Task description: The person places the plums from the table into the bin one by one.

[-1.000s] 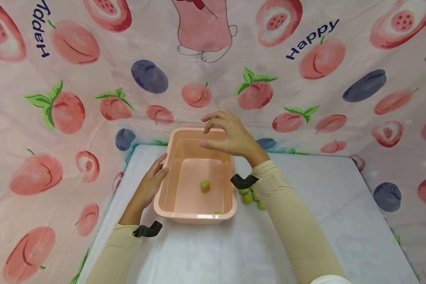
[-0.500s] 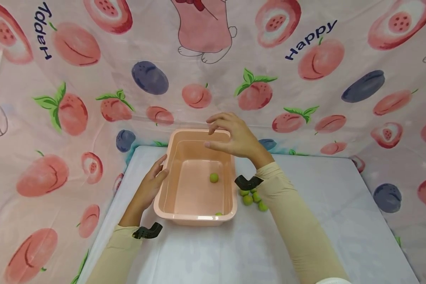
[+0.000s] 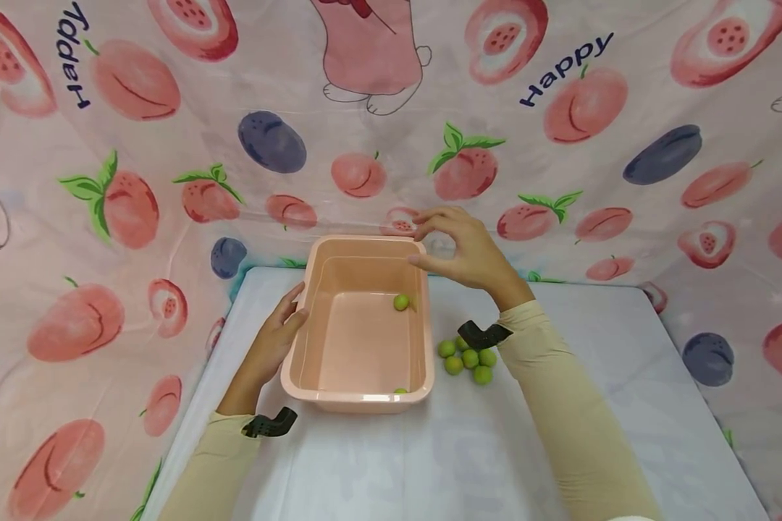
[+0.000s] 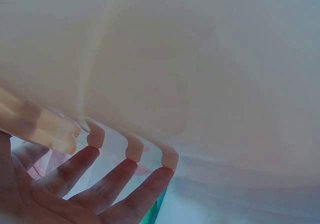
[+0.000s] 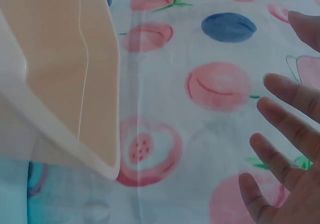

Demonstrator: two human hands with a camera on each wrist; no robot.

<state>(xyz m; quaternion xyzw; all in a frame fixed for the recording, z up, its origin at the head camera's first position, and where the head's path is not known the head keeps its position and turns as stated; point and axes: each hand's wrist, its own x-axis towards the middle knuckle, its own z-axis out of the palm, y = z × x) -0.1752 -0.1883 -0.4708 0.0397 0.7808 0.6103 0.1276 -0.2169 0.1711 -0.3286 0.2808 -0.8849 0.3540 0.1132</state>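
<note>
A pink plastic basin (image 3: 365,347) stands on the white table, and one small round green fruit, like a lime (image 3: 400,302), is inside near its right wall. Another green fruit (image 3: 400,391) is mostly hidden behind the near rim. My left hand (image 3: 275,340) touches the basin's left side; the left wrist view has its straight, spread fingers (image 4: 115,184) against the outer wall, thumb by the rim. Beyond the back right corner, my right hand (image 3: 463,250) hangs in the air, fingers loosely bent and holding nothing; in the right wrist view its fingers (image 5: 295,119) are spread apart.
Several green fruits (image 3: 471,359) lie grouped on the table (image 3: 580,376) right of the basin, under the right wrist. A fruit-printed cloth (image 3: 378,181) rises behind and at both sides. Black mounts (image 3: 484,336) sit on both wrists.
My right hand has moved right, from over the basin to its back right corner. The fruit inside has rolled toward the back right wall. My left hand has stayed put.
</note>
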